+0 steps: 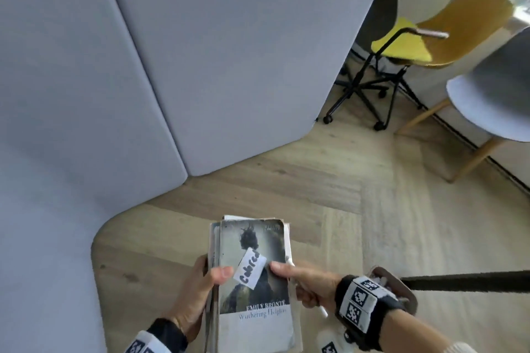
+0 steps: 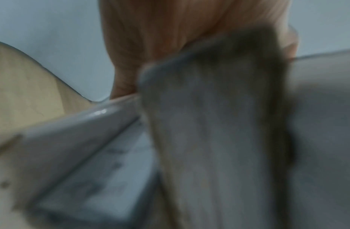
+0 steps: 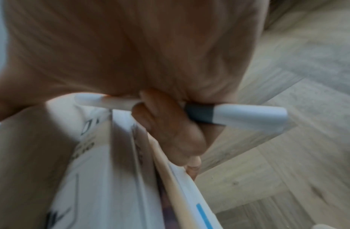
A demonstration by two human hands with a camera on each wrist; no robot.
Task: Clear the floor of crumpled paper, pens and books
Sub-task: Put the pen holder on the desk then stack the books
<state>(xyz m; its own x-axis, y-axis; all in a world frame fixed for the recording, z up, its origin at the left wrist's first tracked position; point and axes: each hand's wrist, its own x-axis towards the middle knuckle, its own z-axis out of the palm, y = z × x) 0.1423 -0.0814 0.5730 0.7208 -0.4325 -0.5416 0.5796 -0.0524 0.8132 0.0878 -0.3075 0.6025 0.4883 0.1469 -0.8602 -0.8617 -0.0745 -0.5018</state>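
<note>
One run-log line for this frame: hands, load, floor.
left hand: grips book stack | right hand: holds stack plus white pen | stack: off floor | visible floor: no paper, pens, books

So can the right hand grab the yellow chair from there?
Probably not. The right hand is full, holding the books and a pen, and the yellow chair stands well away across the floor, though nothing blocks the way.

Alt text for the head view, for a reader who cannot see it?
Two hands hold a stack of books over a wooden floor, Wuthering Heights on top. The left hand grips one edge; the right hand grips the other and also holds a white pen. Grey panels and chairs stand behind.
</note>
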